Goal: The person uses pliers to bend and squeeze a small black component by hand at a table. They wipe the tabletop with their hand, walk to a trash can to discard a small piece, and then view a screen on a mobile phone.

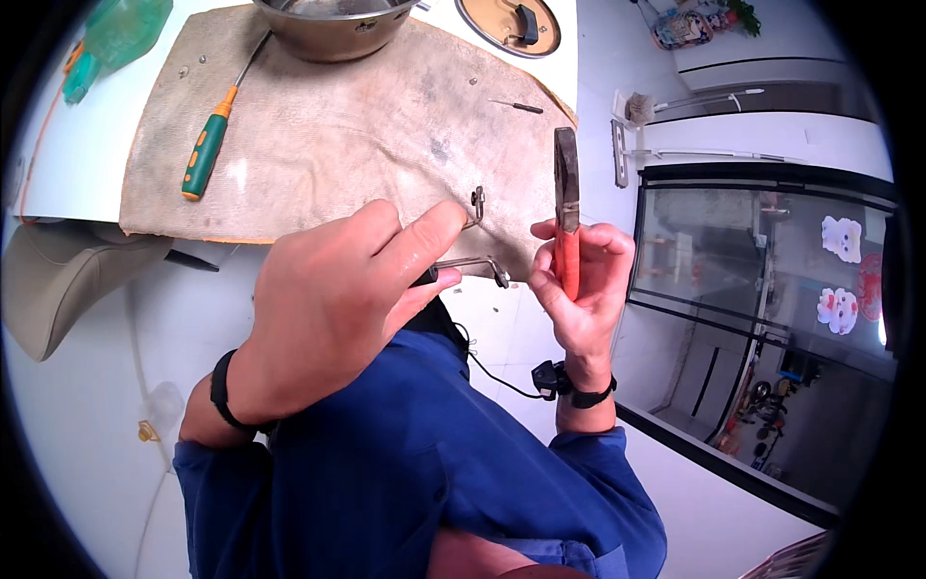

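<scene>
My left hand (338, 289) is closed around a pot handle, or a part much like one, with a black grip and bent metal arms (473, 261). Its two metal ends stick out to the right of my fingers, and most of the grip is hidden in my palm. My right hand (593, 280) holds red-handled pliers (567, 183) upright, their dark metal jaws pointing away from me. The pliers and the metal arms are apart. Beyond both hands lies a beige cloth (318, 145) on the white table.
On the cloth lie a green-and-orange screwdriver (205, 154), a small black screwdriver (526, 107) and several small metal pieces. A metal pot (338, 39) stands at the far edge, with a round lid (487, 27) beside it. A beige chair (72, 280) is at the left.
</scene>
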`<state>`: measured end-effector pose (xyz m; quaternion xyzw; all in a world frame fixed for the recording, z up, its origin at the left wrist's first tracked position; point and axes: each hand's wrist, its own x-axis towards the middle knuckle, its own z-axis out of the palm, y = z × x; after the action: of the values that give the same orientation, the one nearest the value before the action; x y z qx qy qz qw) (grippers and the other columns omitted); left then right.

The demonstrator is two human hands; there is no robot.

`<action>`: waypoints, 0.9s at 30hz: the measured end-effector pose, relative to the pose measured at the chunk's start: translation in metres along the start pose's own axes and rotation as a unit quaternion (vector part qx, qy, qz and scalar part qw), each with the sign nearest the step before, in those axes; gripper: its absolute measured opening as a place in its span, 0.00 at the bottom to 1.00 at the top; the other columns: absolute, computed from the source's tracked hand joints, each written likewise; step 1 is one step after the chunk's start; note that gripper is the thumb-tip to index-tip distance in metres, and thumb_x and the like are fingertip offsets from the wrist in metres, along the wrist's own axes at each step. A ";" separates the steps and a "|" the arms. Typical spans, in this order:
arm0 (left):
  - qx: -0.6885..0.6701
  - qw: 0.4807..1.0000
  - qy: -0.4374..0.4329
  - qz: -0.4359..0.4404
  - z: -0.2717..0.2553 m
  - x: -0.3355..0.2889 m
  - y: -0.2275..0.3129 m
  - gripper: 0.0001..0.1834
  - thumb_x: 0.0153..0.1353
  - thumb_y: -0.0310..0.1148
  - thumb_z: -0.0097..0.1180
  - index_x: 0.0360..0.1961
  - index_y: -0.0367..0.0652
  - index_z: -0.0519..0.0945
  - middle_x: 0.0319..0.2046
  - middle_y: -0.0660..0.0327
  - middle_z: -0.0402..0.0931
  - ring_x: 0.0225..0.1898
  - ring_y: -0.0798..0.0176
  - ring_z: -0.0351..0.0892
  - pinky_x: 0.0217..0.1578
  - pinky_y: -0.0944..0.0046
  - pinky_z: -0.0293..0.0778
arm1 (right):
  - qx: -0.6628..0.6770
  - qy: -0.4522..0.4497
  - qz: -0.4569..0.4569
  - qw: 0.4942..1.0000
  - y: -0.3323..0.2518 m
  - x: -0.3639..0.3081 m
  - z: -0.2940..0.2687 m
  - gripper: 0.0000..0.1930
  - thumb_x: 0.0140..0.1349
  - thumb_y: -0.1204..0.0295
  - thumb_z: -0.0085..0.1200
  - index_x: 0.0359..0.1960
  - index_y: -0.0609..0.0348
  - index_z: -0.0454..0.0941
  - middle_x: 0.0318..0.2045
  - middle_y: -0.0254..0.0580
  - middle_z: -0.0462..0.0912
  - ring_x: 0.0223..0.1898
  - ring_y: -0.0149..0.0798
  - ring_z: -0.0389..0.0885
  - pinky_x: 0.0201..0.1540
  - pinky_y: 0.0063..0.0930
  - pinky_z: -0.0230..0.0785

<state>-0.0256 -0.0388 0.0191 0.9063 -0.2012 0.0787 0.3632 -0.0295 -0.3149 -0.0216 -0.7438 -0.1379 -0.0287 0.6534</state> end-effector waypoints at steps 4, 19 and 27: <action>0.007 1.000 0.003 0.009 -0.002 0.001 0.001 0.29 0.46 0.35 0.77 0.52 0.50 0.82 0.24 0.60 0.68 0.22 0.55 0.72 0.24 0.56 0.67 | -0.049 -0.033 0.008 0.998 -0.003 0.001 -0.002 0.19 0.56 0.92 0.58 0.45 0.61 0.70 0.51 0.51 0.78 0.47 0.36 0.82 0.49 0.27 0.76; -0.054 0.998 0.034 0.027 0.002 0.004 -0.007 0.25 0.53 0.41 0.73 0.51 0.49 0.80 0.26 0.62 0.71 0.23 0.56 0.77 0.23 0.58 0.71 | -0.025 -0.062 0.049 0.997 -0.002 -0.001 0.011 0.13 0.55 0.92 0.49 0.39 0.64 0.73 0.49 0.53 0.80 0.43 0.35 0.83 0.48 0.29 0.77; -0.299 0.950 -0.004 -0.090 0.002 0.002 -0.018 0.19 0.66 0.30 0.64 0.54 0.36 0.74 0.36 0.58 0.82 0.35 0.65 0.81 0.38 0.65 0.76 | 0.179 -0.090 0.148 0.968 0.002 -0.006 0.017 0.12 0.59 0.89 0.53 0.43 0.63 0.74 0.54 0.57 0.80 0.47 0.39 0.85 0.51 0.33 0.78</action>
<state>-0.0158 -0.0292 0.0069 0.7705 -0.1346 -0.0219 0.6226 -0.0373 -0.2994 -0.0271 -0.6260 -0.0870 0.1605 0.7581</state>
